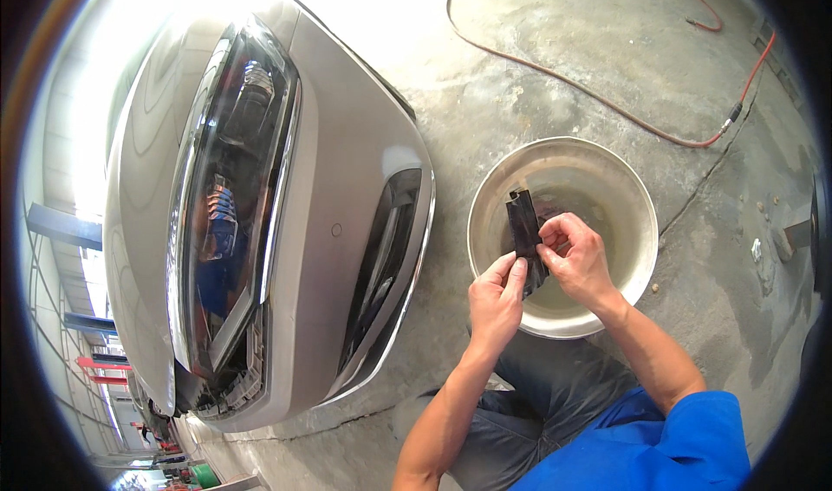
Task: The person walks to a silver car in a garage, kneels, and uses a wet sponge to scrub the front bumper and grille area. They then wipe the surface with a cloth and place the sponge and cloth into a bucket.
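Over a round metal basin (480, 185) of cloudy water, I hold a dark sheet, apparently sandpaper, wrapped around a narrow block (524, 218). The far end of this bundle shows a folded edge. My left hand (499, 296) pinches its near left side between thumb and fingers. On the right side, the thumb and curled fingers of my right hand (575, 254) grip the sheet's edge. The front bumper (338, 185) of a beige car stands to the left, with its headlight (237, 166) beyond.
A red air hose (585, 91) with a metal coupling (727, 126) curves across the concrete floor (702, 244). Cracks and damp patches mark the floor at right. Blue lift arms (65, 224) and a green container (205, 475) show at the far left.
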Tool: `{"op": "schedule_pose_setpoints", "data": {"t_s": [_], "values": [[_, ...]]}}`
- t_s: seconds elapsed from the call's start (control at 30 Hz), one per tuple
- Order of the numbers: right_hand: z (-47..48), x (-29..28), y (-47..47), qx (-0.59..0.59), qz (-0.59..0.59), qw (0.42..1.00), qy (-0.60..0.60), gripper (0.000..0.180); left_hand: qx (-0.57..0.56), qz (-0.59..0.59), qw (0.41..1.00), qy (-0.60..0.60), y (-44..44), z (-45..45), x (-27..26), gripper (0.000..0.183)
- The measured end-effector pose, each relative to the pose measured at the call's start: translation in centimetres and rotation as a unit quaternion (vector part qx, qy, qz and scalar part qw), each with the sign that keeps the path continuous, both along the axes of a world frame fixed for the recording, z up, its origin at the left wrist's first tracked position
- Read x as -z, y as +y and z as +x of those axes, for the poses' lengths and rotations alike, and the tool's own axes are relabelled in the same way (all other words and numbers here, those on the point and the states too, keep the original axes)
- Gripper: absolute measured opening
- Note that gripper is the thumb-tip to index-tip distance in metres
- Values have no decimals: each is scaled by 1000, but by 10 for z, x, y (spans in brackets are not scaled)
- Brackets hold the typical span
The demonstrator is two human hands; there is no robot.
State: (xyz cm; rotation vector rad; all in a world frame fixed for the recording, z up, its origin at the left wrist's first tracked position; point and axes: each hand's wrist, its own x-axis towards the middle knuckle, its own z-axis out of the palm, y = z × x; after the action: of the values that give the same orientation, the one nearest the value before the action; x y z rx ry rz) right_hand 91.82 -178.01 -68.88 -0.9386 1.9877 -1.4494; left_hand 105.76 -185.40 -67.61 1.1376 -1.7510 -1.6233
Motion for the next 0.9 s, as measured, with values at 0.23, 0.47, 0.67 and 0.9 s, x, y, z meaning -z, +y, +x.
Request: {"op": "schedule_pose_setpoints", "data": {"t_s": [0.23, 0.47, 0.67, 0.9], "values": [[-2, 9, 1, -78, -189, 940, -274, 31, 79, -249, 962, -77, 8, -6, -22, 24], [-5, 17, 0, -48, -198, 905, -372, 24, 35, -268, 961, -52, 2, -4, -24, 24], [-7, 16, 5, -67, -192, 863, -463, 21, -14, -47, 999, 8, -8, -4, -14, 33], [-10, 11, 4, -68, -183, 896, -400, 27, -12, 91, 993, 77, -12, -4, -14, 23]]}}
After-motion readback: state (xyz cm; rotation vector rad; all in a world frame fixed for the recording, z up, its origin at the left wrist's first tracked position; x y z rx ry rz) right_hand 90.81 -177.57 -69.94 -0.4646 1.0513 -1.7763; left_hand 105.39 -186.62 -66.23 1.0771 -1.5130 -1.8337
